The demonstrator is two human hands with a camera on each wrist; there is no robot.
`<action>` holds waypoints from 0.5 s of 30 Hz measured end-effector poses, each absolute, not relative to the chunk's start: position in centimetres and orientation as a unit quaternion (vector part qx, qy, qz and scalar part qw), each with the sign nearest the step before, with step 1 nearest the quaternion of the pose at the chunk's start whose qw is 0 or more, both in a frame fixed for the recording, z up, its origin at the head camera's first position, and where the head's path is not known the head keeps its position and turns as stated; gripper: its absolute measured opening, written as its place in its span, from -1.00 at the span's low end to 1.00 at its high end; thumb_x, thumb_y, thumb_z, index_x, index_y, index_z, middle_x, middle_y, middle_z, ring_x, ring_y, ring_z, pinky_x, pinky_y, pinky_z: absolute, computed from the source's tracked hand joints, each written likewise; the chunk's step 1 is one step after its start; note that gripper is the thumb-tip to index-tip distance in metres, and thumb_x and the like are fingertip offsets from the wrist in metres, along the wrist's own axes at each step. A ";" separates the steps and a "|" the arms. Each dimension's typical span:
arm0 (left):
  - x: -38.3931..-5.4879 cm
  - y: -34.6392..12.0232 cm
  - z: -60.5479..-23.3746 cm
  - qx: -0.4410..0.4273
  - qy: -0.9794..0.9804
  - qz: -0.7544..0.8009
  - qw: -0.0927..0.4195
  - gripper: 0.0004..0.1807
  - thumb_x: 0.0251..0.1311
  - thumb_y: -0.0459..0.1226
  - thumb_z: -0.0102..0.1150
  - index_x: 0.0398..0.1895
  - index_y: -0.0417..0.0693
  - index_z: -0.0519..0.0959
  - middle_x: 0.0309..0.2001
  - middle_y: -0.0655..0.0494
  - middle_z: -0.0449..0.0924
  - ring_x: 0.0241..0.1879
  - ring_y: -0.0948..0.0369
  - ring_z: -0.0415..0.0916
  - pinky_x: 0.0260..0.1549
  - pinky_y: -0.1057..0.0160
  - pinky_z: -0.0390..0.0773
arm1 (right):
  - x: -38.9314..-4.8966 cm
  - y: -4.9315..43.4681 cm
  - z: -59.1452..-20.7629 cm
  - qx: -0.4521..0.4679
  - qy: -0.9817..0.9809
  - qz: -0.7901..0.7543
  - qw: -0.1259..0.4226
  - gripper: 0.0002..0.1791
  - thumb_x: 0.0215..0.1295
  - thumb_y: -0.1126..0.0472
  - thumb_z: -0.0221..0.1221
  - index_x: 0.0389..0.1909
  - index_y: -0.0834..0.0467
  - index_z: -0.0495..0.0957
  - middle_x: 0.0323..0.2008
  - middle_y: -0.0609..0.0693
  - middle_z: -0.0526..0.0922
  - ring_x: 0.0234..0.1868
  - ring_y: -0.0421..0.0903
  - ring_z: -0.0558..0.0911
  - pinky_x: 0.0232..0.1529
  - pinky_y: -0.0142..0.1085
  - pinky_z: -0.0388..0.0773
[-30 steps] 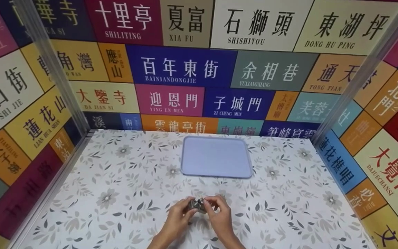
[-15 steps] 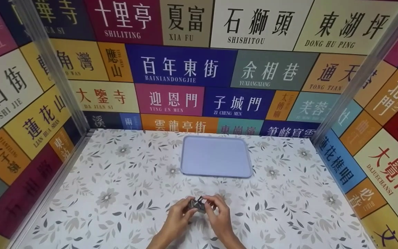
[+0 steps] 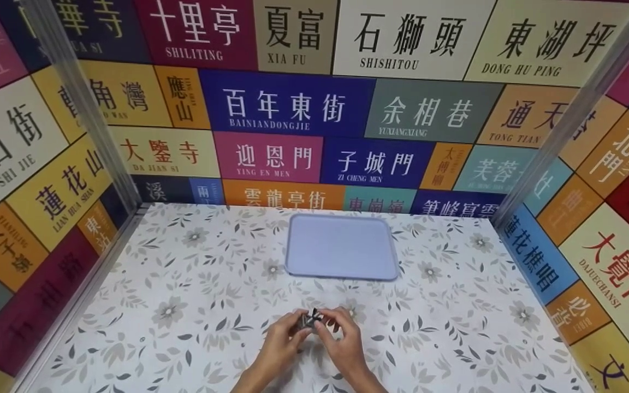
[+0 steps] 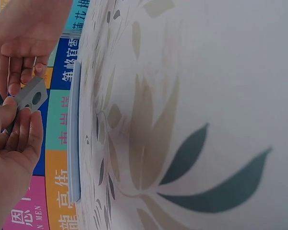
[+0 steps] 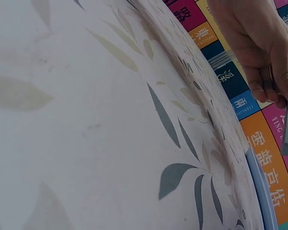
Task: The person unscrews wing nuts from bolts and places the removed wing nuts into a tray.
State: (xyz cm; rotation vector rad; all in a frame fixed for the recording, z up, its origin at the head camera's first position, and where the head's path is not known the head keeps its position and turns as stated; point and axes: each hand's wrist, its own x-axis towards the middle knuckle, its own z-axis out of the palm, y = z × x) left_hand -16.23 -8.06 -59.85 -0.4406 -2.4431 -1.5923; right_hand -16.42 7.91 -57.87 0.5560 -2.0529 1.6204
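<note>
A small grey metal piece (image 3: 307, 322) is held between both hands, low over the table's front part. In the left wrist view it shows as a flat grey block (image 4: 25, 98) with a round hole and a smaller one beside it. My left hand (image 3: 280, 339) pinches it between thumb and fingers. My right hand (image 3: 343, 339) has its thumb and fingertips at the piece's right side, where a dark, shiny part sticks up. The fingers hide much of the piece, and its exact kind cannot be told. In the right wrist view the left hand (image 5: 259, 43) holds the block's end.
A pale lilac tray (image 3: 342, 248) lies beyond the hands near the back wall. A floral-patterned cloth (image 3: 183, 338) covers the table. Colourful panels with Chinese place names (image 3: 287, 103) enclose the back and both sides.
My right thumb and fingertips have shifted slightly left over the piece. The dark part between the hands has changed its angle. My left hand and the tray stay in place.
</note>
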 end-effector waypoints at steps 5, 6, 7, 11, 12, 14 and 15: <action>-16.3 -8.1 -59.8 -0.147 -0.824 -0.539 0.090 -0.63 0.31 -0.22 0.24 0.09 -0.26 0.60 -0.32 0.07 0.61 -0.40 0.47 0.45 -0.38 0.43 0.61 | -16.5 7.8 -57.8 0.205 -0.746 0.580 0.254 -0.78 0.10 0.55 0.32 -0.21 0.33 0.67 -0.43 0.13 0.60 -0.40 0.04 0.50 -0.48 -0.15 0.46; -16.3 -8.1 -59.8 -0.146 -0.824 -0.540 0.088 -0.64 0.31 -0.22 0.24 0.09 -0.25 0.60 -0.32 0.07 0.60 -0.41 0.48 0.45 -0.39 0.43 0.61 | -16.5 7.8 -57.7 0.205 -0.747 0.577 0.259 -0.78 0.10 0.56 0.32 -0.22 0.33 0.68 -0.44 0.12 0.60 -0.41 0.02 0.50 -0.48 -0.17 0.46; -16.3 -8.1 -59.8 -0.146 -0.824 -0.541 0.086 -0.64 0.31 -0.23 0.24 0.09 -0.23 0.60 -0.32 0.07 0.60 -0.41 0.48 0.45 -0.39 0.43 0.61 | -16.5 7.8 -57.7 0.203 -0.748 0.575 0.263 -0.79 0.10 0.56 0.31 -0.23 0.32 0.68 -0.44 0.11 0.61 -0.41 -0.01 0.50 -0.49 -0.19 0.46; -16.3 -8.1 -60.0 -0.148 -0.824 -0.540 0.092 -0.64 0.30 -0.24 0.25 0.08 -0.26 0.59 -0.31 0.06 0.61 -0.40 0.47 0.44 -0.42 0.44 0.59 | -16.6 7.8 -58.0 0.196 -0.748 0.572 0.273 -0.80 0.09 0.58 0.30 -0.27 0.31 0.68 -0.47 0.10 0.60 -0.43 -0.07 0.50 -0.50 -0.23 0.46; -16.3 -8.1 -60.0 -0.147 -0.824 -0.539 0.093 -0.64 0.29 -0.24 0.26 0.08 -0.26 0.59 -0.31 0.06 0.61 -0.40 0.47 0.44 -0.42 0.45 0.57 | -16.6 7.8 -58.0 0.191 -0.748 0.573 0.273 -0.80 0.09 0.58 0.30 -0.28 0.30 0.67 -0.47 0.10 0.60 -0.43 -0.07 0.50 -0.50 -0.22 0.46; -16.3 -8.0 -60.0 -0.146 -0.826 -0.535 0.099 -0.62 0.29 -0.24 0.26 0.08 -0.30 0.59 -0.30 0.06 0.62 -0.39 0.46 0.43 -0.43 0.45 0.55 | -16.7 7.8 -58.2 0.183 -0.748 0.576 0.273 -0.81 0.09 0.59 0.30 -0.30 0.30 0.67 -0.48 0.10 0.60 -0.44 -0.08 0.51 -0.51 -0.20 0.46; -16.3 -8.0 -60.0 -0.146 -0.827 -0.533 0.100 -0.62 0.29 -0.25 0.26 0.08 -0.31 0.59 -0.30 0.06 0.62 -0.39 0.46 0.42 -0.42 0.45 0.55 | -16.7 7.8 -58.3 0.178 -0.749 0.577 0.273 -0.81 0.09 0.59 0.30 -0.30 0.30 0.67 -0.48 0.10 0.60 -0.44 -0.08 0.51 -0.51 -0.19 0.46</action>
